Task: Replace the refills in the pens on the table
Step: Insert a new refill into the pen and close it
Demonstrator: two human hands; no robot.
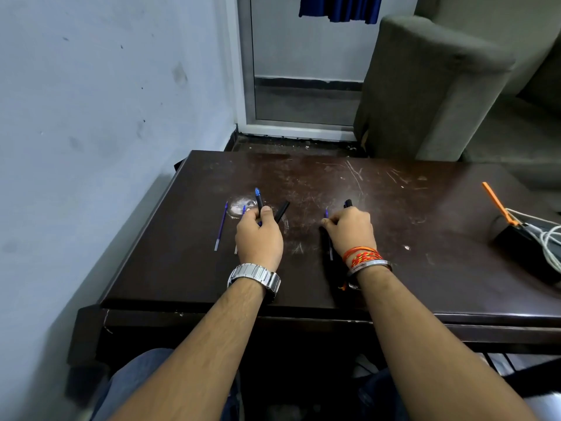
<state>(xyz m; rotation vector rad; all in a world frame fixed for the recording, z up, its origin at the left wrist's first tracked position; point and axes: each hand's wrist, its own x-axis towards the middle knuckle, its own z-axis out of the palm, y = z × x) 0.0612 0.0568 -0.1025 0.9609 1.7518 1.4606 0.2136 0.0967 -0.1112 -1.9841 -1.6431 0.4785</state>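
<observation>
Nearest us, the dark, glossy wooden table (394, 284) shows its front edge just past our knees, with bare scratched top open between and behind our wrists; our left wrist carries a metal link watch (254, 279), our right wrist red-and-orange threads (361, 257) and a steel bangle (368, 266); our left hand (258, 235) is closed around a black pen with a blue tip (258, 199), thumb pressed on its barrel, and a second black barrel (281, 211) slants out just beside that thumb; a thin blue refill (221, 226) lies loose left of the hand, close to the table's left edge and the pale wall, and another blue refill (243, 209) pokes out by the knuckles; our right hand (352, 229) is curled down on a black pen (348, 203) with a blue refill tip (326, 213) beside its fingers; at the right edge sit a black box (522, 241), white cables (549, 238) and an orange strip (498, 203); we read no writing anywhere; beyond stands a grey upholstered sofa arm (431, 86).
</observation>
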